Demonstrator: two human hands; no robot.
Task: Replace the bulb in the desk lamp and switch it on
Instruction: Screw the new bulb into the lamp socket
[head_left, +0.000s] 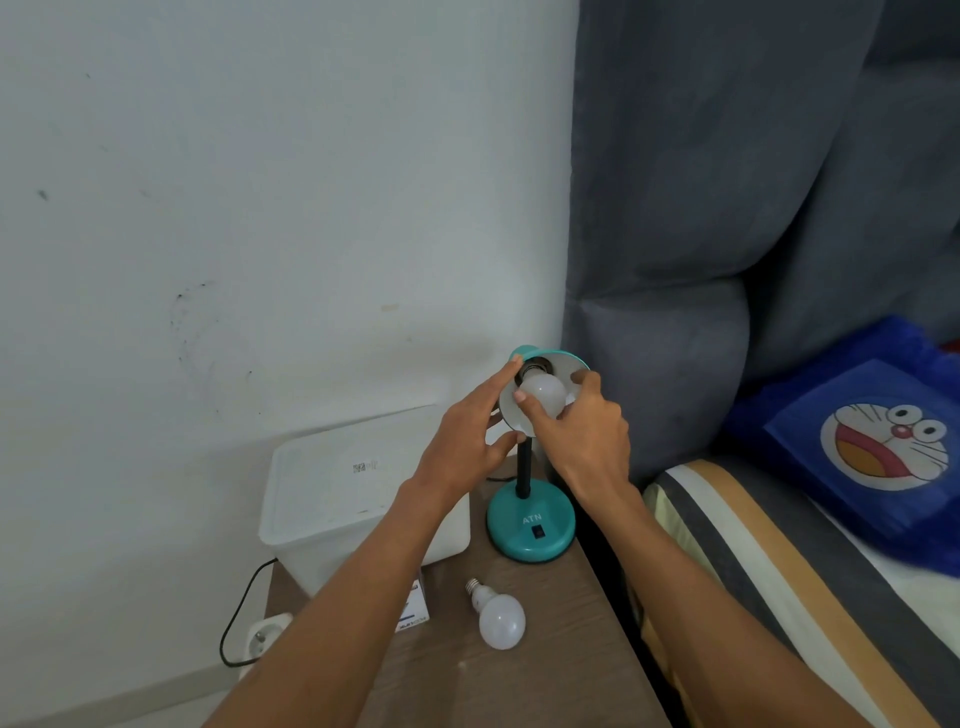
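Observation:
A teal desk lamp (531, 525) stands on a brown bedside table (519, 670), its shade (558, 364) tilted toward me. A white bulb (545, 397) sits at the black socket inside the shade. My right hand (582, 431) grips this bulb with thumb and fingers curled round it. My left hand (467, 436) touches the shade's left rim with straight fingers, thumb below near the black stem. A second white bulb (496, 616) lies loose on the table in front of the lamp base. A black rocker switch (538, 531) sits on the base.
A white lidded plastic box (358, 499) stands left of the lamp. A small bulb carton (415, 610) lies partly under my left forearm. A black cable runs to a floor socket (265, 631). A grey headboard (727, 208) and a bed with a blue cartoon pillow (883, 441) are at the right.

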